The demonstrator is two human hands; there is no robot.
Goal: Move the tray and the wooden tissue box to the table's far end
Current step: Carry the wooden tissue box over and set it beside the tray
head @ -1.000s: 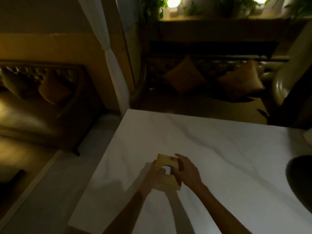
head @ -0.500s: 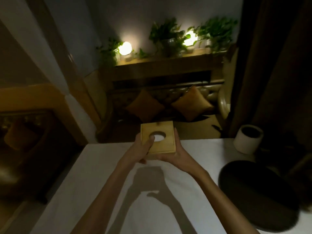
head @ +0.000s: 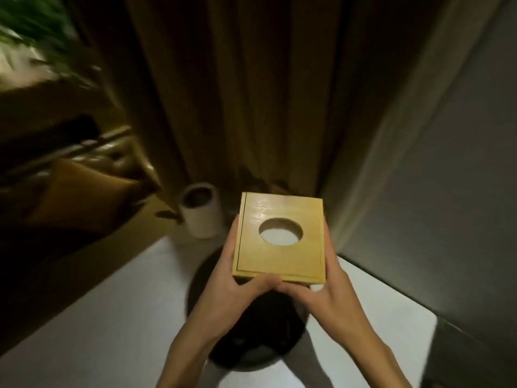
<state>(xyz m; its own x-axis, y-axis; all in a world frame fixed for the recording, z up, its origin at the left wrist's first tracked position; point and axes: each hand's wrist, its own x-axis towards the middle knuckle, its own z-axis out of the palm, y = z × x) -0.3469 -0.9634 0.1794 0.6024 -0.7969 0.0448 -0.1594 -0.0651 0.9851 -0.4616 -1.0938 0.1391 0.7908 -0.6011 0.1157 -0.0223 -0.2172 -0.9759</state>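
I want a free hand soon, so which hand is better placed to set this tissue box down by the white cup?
Probably left. Both hands grip the wooden tissue box above the dark tray; the left hand is on the side nearer the white cup.

A white, marble-look table (head: 117, 309) with a smooth top carries two things directly. A dark, round, shallow tray (head: 251, 357) lies flat on it, partly hidden from above so that only its near rim and left edge show clearly. Beyond the tray, toward the table's far edge and a little to the tray's left, stands a white cylindrical cup (head: 202, 214) with a dark inside, upright and apart from the tray. The table's surface right of the tray is bare.
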